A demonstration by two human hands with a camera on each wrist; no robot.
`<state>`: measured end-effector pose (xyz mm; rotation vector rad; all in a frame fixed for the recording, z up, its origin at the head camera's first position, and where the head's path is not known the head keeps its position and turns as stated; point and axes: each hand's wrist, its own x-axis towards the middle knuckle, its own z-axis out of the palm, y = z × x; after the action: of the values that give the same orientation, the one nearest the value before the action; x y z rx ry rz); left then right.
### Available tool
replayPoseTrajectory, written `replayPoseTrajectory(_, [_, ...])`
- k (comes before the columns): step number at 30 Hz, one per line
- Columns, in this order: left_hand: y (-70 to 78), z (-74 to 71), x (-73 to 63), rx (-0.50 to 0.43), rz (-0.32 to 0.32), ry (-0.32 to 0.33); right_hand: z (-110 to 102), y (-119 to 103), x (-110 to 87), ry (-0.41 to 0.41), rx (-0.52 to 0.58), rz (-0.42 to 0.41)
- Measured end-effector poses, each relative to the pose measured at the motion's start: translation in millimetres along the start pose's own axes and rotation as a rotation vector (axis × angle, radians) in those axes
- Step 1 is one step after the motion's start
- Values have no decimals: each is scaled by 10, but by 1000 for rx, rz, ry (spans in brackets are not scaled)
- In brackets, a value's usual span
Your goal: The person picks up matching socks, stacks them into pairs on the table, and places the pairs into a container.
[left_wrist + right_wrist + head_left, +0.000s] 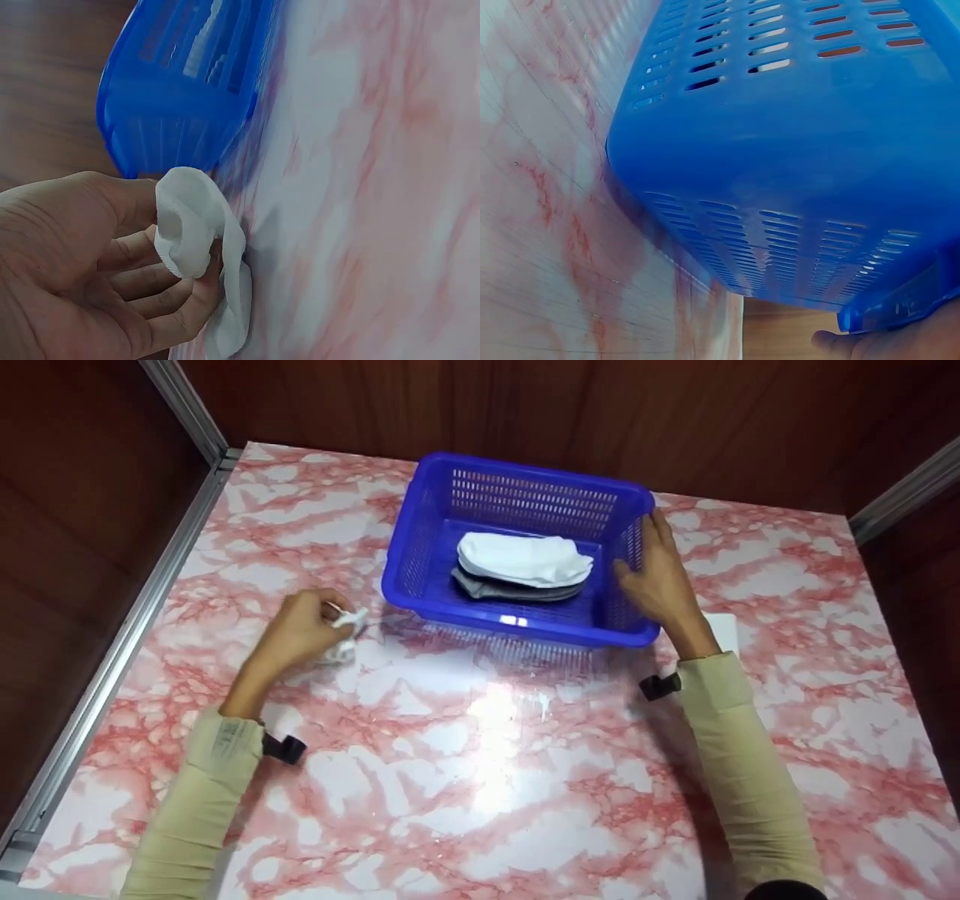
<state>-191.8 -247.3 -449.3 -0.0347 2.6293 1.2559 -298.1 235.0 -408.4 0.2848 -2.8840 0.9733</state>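
My left hand (pixel 304 630) pinches a white sock (pixel 187 221) by its ribbed end, left of the basket. In the left wrist view, the sock's lower part hangs down close to the table. A blue plastic basket (pixel 517 622) with slotted walls stands at the back of the table. Inside it, a folded white sock (pixel 521 559) lies on a dark grey one (pixel 517 589). My right hand (pixel 660 574) grips the basket's right rim, thumb on the inner side. In the right wrist view, only fingertips (pixel 836 345) and part of that hand show beside the basket's outer wall.
The table (pixel 420 780) has a glossy red and white marbled top. Brown wooden panels (pixel 330 405) rise behind it and at both sides, with metal framing (pixel 150 592) on the left. A flat white item (pixel 724 631) lies partly hidden beneath my right wrist.
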Motion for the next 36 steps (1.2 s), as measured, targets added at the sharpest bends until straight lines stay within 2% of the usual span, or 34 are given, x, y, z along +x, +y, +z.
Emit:
replayPoseTrajectory(5, [159, 305, -51, 25, 67, -37, -4, 6, -21, 1, 1, 9])
replayPoseTrajectory(11, [405, 694, -174, 27, 135, -95, -15, -11, -9, 8, 15, -10])
replayPoseTrajectory(17, [604, 993, -264, 1, 251, -122, -36, -9, 15, -2, 23, -31])
replayPoseTrajectory(20, [674, 1127, -297, 3, 282, -139, -42, -11, 39, -13, 20, -35])
replayPoseTrajectory(27, [815, 1367, -325, 38, 321, -151, -46, 6, 91, -27, 20, -35])
replayPoseTrajectory(36, [923, 1541, -327, 26, 345, -197, -45, 19, 124, -12, 33, -42])
